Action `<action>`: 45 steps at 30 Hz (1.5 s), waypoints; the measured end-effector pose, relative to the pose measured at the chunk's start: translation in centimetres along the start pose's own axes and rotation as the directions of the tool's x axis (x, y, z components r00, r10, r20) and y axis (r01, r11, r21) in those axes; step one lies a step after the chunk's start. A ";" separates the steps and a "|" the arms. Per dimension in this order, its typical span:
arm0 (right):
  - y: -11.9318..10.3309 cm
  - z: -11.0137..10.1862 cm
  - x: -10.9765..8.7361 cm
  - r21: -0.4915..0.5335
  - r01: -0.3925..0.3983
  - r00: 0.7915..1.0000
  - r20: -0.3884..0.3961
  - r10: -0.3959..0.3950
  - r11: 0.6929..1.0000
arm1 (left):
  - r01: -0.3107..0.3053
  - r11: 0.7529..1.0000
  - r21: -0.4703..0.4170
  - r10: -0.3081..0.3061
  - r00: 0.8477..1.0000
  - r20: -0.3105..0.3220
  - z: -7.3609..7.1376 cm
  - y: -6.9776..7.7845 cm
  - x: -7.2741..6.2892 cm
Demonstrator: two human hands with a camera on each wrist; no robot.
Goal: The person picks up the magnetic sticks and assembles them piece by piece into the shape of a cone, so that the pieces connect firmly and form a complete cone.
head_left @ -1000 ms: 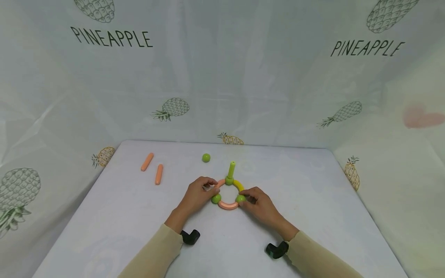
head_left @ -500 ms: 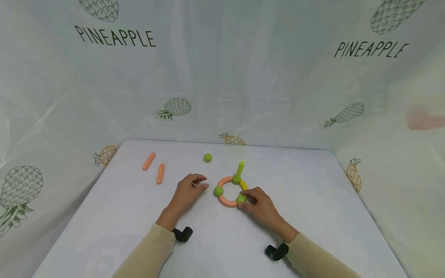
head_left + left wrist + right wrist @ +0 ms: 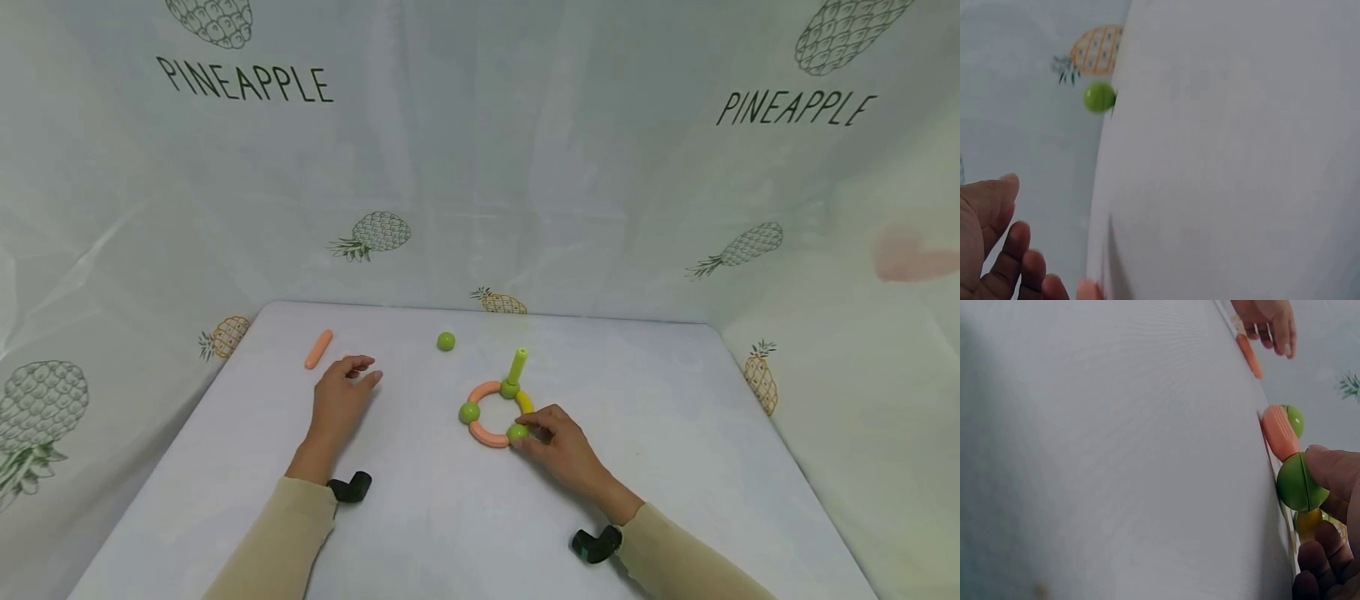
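Observation:
A ring of curved rods and green balls lies on the table. It has two orange curved rods (image 3: 487,437), a yellow curved rod (image 3: 525,402) and three balls. A light green stick (image 3: 517,365) rises from the far ball (image 3: 509,389). My right hand (image 3: 562,450) pinches the near-right green ball (image 3: 1297,482) between thumb and fingers. Away to the left, my left hand (image 3: 339,408) has its fingers loosely bent, nothing held. It reaches over a straight orange stick, almost wholly hidden behind it in the head view; the right wrist view shows an orange stick (image 3: 1249,356) below that hand.
Another orange stick (image 3: 318,349) lies at the far left of the white table (image 3: 637,375). A loose green ball (image 3: 446,342) sits near the back edge. A pineapple-print sheet (image 3: 480,167) hangs behind and along the sides.
My left hand has let go of the ring and moved left to the nearer orange stick. The ring has turned slightly, its left side shifting away from me. My right hand stays at its ball.

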State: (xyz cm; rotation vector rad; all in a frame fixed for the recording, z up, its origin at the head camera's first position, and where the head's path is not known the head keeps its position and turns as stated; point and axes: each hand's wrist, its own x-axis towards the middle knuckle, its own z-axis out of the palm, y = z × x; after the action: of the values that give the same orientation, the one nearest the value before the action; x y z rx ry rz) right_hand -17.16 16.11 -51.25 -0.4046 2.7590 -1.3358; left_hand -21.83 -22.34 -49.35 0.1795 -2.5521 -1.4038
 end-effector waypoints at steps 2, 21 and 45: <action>0.0 0.0 0.0 0.000 0.002 1.000 0.000 -0.002 1.000 | 0.013 1.000 0.000 -0.013 0.999 -0.032 -1.0 -0.7 0.4; -0.1 0.1 0.1 0.017 -0.009 1.000 0.009 0.009 1.000 | 0.097 0.989 0.110 -0.102 0.994 0.041 -3.6 -3.5 1.9; 0.0 0.2 0.0 0.006 -0.024 1.000 0.009 0.024 1.000 | -0.043 0.970 0.238 0.001 0.985 0.171 -3.6 -3.5 2.2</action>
State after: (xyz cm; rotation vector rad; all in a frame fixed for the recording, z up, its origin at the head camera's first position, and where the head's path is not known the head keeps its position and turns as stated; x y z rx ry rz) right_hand -17.15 15.98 -51.36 -0.3746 2.7428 -1.3332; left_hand -23.10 -27.68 -50.16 0.0730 -2.8520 -1.1415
